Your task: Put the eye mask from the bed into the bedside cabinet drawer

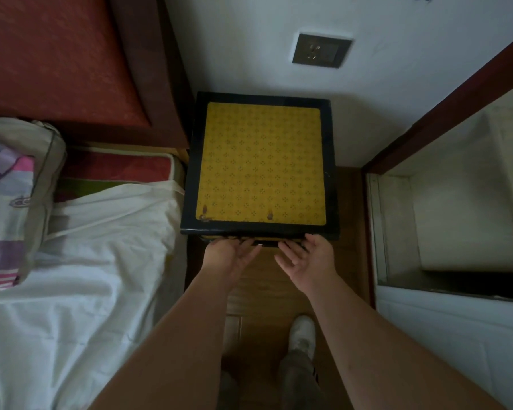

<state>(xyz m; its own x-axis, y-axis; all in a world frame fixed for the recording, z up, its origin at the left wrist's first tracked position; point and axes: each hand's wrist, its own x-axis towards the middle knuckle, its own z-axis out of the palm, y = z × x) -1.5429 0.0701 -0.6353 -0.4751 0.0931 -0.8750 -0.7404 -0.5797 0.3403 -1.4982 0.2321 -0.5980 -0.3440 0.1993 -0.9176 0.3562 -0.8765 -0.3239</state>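
Note:
The bedside cabinet [190, 173] is black with a yellow patterned top and stands between the bed and a white unit. Only a thin strip of its drawer front [267, 242] shows under the top's front edge; the drawer looks almost fully in. My left hand [234, 257] and my right hand [308, 258] are palm up side by side at that strip. Their fingers are spread, and the fingertips touch the drawer front, partly hidden under the overhang. Neither hand holds anything. No eye mask is in view on the white sheet [86, 276] or elsewhere.
A striped pillow in a beige cover [15, 196] lies at the bed's left. The red padded headboard [57, 54] rises behind it. A wall socket [320, 50] sits above the cabinet. A white unit [456, 335] stands on the right. My shoe [302, 335] rests on the wooden floor.

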